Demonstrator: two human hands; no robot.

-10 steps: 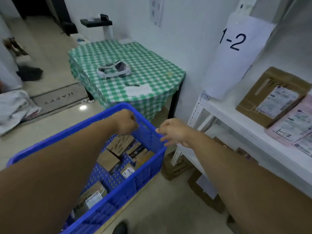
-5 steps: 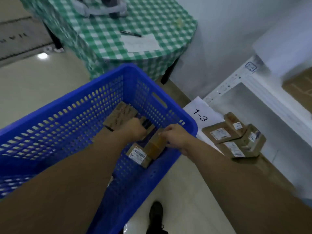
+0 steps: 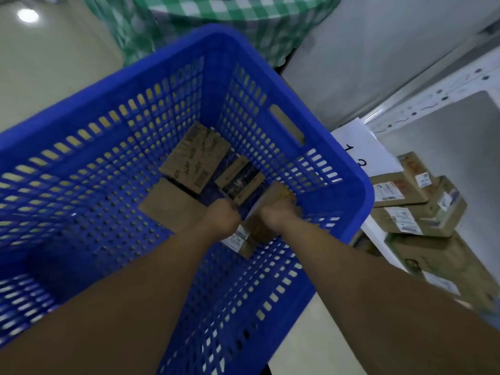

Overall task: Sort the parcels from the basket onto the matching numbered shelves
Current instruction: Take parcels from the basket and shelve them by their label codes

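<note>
The blue plastic basket (image 3: 361, 185) stands on the floor below me with several brown parcels at its far end. My right hand (image 3: 276, 216) grips a tilted brown parcel (image 3: 274, 193) low inside the basket by the right wall; a white label shows at its near end. My left hand (image 3: 223, 216) is curled just left of that parcel, its fingers hidden under the back of the hand. Beyond my hands lie a printed carton (image 3: 194, 158), a plain flat carton (image 3: 170, 204) and a dark-banded parcel (image 3: 242, 181).
At the right stands a white metal shelf (image 3: 433, 96) with a paper sign (image 3: 359, 150) numbered 1-3. Several labelled cartons (image 3: 400, 190) are stacked on its low level. A table with a green checked cloth (image 3: 243, 12) stands behind the basket.
My head has tipped further down, so the basket fills the view. Both hands have sunk deeper into the basket, and the right hand has closed round the tilted parcel.
</note>
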